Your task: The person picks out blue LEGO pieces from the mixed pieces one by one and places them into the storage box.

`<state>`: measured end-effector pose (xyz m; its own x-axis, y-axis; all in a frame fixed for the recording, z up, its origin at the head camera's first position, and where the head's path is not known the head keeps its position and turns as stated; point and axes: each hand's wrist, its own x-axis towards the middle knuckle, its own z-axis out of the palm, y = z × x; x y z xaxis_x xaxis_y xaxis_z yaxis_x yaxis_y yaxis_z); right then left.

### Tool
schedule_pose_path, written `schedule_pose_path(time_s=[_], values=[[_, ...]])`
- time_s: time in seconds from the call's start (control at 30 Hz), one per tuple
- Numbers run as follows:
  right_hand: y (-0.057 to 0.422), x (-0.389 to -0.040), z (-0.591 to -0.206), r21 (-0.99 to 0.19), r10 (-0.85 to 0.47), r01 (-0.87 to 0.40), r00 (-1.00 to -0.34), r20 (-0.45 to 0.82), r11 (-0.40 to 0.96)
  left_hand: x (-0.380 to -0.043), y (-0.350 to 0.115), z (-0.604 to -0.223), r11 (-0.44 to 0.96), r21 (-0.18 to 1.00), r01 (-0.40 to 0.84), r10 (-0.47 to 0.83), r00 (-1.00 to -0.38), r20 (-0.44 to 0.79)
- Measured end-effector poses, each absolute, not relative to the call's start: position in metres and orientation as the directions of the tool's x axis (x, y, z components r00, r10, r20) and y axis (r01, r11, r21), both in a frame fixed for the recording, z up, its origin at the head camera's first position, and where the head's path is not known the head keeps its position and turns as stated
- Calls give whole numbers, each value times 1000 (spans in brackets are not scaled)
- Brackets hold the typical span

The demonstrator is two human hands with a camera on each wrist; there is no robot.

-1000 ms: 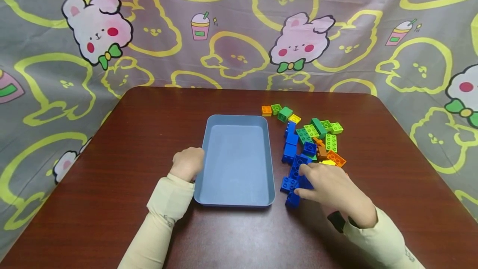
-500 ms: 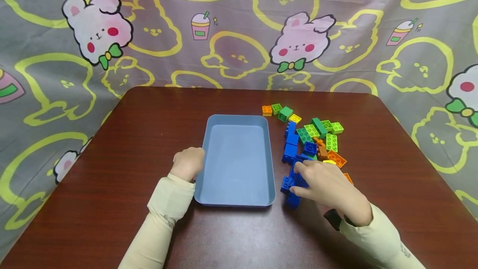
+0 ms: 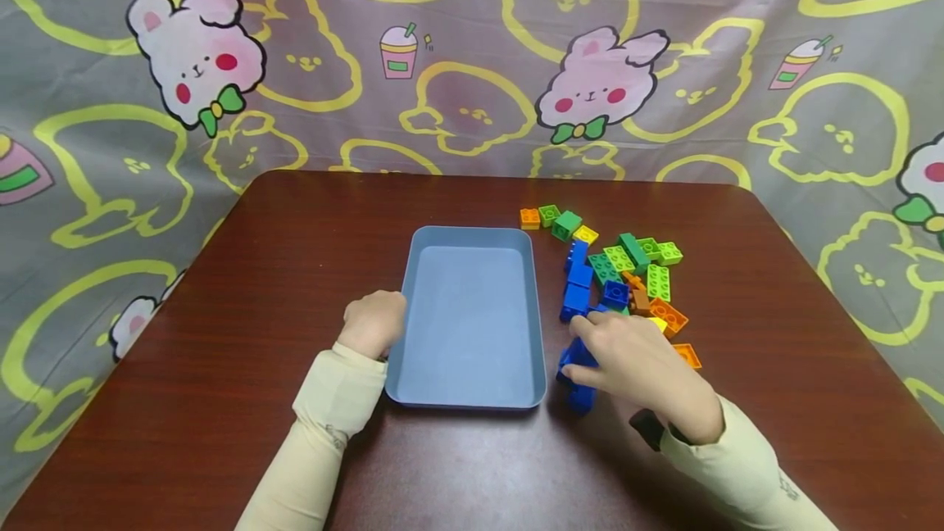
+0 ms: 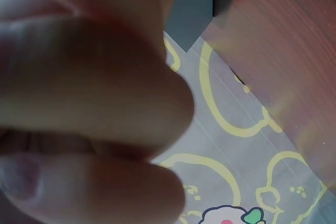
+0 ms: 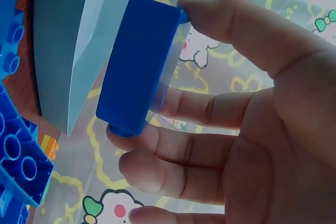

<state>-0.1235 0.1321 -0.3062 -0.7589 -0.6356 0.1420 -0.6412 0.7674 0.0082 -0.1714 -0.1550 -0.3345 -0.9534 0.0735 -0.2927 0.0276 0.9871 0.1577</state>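
My right hand (image 3: 627,355) is over the near end of the block pile, right of the blue-grey tray (image 3: 472,399). Between thumb and fingertips it pinches a blue toy building block (image 5: 139,66), a smooth face showing in the right wrist view. Other blue blocks (image 3: 582,400) lie beneath and beside this hand, partly covered by it. At the tray's left side, my left hand (image 3: 374,324) holds the rim with curled fingers. Those fingers (image 4: 94,93) fill much of the left wrist view and hide the spot where they meet the tray.
Several green blocks (image 3: 633,252), orange blocks (image 3: 668,317) and yellow blocks (image 3: 586,234) are scattered right of the tray on the dark wooden table (image 3: 310,252). A patterned cloth (image 3: 472,64) hangs behind the table.
My right hand has shifted slightly left, its fingers closing in on a blue block, and an orange block behind it has come into view. The left hand stays at the tray.
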Motion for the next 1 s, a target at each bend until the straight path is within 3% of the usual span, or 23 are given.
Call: schedule_pose_path(time_s=[1.0], values=[[102, -125, -309, -4, -690, -701, -703, 171, 713, -171, -154, -334, 988, 153, 5, 54, -948, -314]])
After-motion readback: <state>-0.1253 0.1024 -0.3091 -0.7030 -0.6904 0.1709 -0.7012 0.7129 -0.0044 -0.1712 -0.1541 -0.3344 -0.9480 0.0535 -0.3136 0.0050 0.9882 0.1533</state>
